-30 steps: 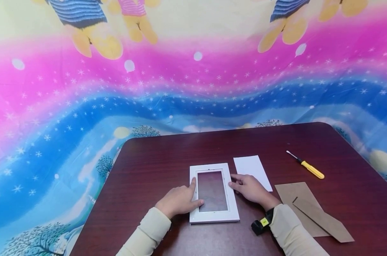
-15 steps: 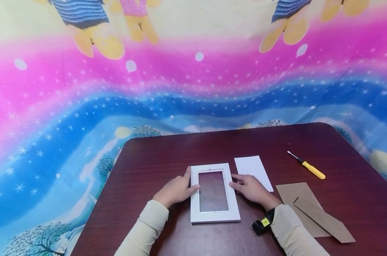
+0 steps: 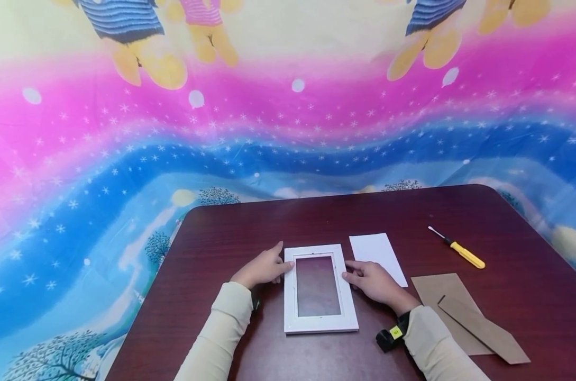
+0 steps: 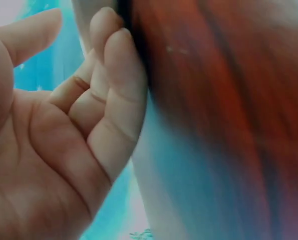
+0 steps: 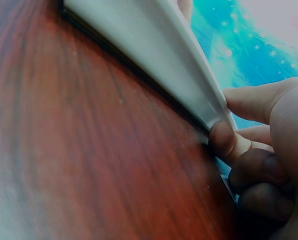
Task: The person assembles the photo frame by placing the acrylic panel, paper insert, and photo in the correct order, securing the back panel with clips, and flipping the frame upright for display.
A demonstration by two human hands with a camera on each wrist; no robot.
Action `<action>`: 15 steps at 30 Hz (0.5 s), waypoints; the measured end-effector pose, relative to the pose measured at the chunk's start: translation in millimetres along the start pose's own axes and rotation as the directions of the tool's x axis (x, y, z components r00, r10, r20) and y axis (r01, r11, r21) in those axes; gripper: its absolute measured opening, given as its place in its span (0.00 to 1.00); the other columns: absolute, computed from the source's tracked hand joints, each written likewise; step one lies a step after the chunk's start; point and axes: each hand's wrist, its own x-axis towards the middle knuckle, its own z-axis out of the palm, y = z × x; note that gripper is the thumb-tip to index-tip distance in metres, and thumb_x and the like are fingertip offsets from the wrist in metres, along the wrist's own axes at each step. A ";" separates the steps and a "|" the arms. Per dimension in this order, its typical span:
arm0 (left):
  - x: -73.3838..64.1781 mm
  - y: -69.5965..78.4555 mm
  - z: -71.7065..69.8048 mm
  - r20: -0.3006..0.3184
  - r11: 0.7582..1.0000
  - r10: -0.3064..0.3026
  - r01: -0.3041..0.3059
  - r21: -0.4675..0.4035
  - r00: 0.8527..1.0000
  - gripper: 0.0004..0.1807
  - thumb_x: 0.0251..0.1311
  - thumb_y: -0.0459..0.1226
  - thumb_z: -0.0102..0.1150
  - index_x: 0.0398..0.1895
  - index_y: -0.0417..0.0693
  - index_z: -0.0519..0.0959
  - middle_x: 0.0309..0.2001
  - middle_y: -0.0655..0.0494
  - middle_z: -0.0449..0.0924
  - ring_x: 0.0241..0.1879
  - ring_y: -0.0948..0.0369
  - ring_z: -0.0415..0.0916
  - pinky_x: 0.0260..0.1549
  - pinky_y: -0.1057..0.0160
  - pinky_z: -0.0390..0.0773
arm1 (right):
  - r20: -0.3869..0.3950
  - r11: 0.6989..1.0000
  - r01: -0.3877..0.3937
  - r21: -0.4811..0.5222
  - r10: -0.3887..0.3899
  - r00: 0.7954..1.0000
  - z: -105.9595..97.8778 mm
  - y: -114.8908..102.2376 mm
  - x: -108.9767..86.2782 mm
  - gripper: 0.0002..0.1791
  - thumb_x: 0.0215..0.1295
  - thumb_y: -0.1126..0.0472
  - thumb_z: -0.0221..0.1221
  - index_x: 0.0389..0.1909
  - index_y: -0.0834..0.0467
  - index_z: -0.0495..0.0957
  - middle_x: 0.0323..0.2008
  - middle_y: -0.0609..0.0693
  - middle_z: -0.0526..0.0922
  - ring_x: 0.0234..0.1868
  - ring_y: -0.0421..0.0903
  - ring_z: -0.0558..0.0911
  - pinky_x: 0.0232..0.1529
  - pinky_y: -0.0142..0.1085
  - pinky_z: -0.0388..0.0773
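A white picture frame [image 3: 290,296] lies on the table before the person, its opening showing the dark tabletop; small dark marks dot its inner edge. At its left side is the left hand [image 3: 261,267], its thumb over the border and index finger extended past the far left corner. In the left wrist view, this hand's loosely bent fingers [image 4: 123,85] lie against the frame's side, thumb apart. The right hand [image 3: 375,283] holds the opposite side. In the right wrist view, its thumb is at the upper edge of the frame [image 5: 143,45], a fingertip against the lower side.
White paper [image 3: 378,256] lies just right of the frame. Further right are a brown backing board [image 3: 440,286] with a stand leg [image 3: 483,328] and a yellow-handled screwdriver [image 3: 466,255]. The dark red table [image 3: 221,233] ends at a patterned curtain [image 3: 268,132].
The left hand has slid away from the person along the frame's left side, its index finger leaving the border. The right hand and the frame stay nearly in place.
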 end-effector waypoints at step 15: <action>6.8 -18.7 2.7 0.040 0.954 0.046 -0.032 -0.300 0.998 0.43 0.66 0.40 0.61 0.75 0.34 0.49 0.22 0.52 0.76 0.19 0.59 0.73 0.21 0.61 0.78 | -0.006 1.000 0.012 -0.003 -0.012 1.000 1.3 1.2 1.1 0.28 0.67 0.50 0.61 0.62 0.64 0.74 0.18 0.44 0.74 0.20 0.43 0.71 0.27 0.36 0.69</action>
